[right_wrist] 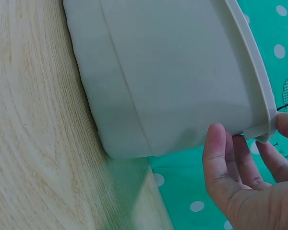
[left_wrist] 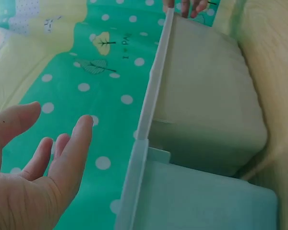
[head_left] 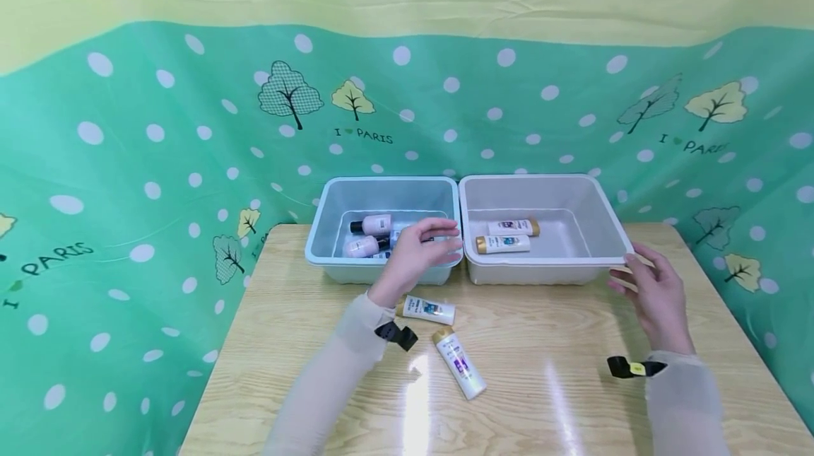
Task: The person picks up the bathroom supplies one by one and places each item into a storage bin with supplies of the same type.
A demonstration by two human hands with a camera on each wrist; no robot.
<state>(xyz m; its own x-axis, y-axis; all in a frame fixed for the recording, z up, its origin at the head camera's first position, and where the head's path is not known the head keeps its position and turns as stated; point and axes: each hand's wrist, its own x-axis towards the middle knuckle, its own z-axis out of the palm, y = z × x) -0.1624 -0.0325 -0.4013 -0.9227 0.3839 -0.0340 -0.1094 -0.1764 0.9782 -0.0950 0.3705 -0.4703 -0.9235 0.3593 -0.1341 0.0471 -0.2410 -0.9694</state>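
My left hand [head_left: 425, 249] [left_wrist: 43, 167] hovers over the front rim of the light blue bin [head_left: 331, 219] [left_wrist: 201, 201], fingers spread and relaxed, holding nothing. That bin holds pink bottles with black caps [head_left: 372, 224]. My right hand [head_left: 644, 281] [right_wrist: 245, 172] pinches the front right corner of the white bin [head_left: 594, 212] [right_wrist: 173, 72], thumb against the wall and fingers over the rim. Two white bottles with gold caps [head_left: 509, 235] lie inside it. Two more lie on the table, one near my left wrist [head_left: 427, 310] and one closer to me [head_left: 459, 363].
The two bins stand side by side, touching, at the far edge of the wooden table [head_left: 572, 392]. A green dotted cloth [head_left: 159, 159] hangs behind and drapes down on both sides of the table. Black straps [head_left: 397, 334] sit on both wrists.
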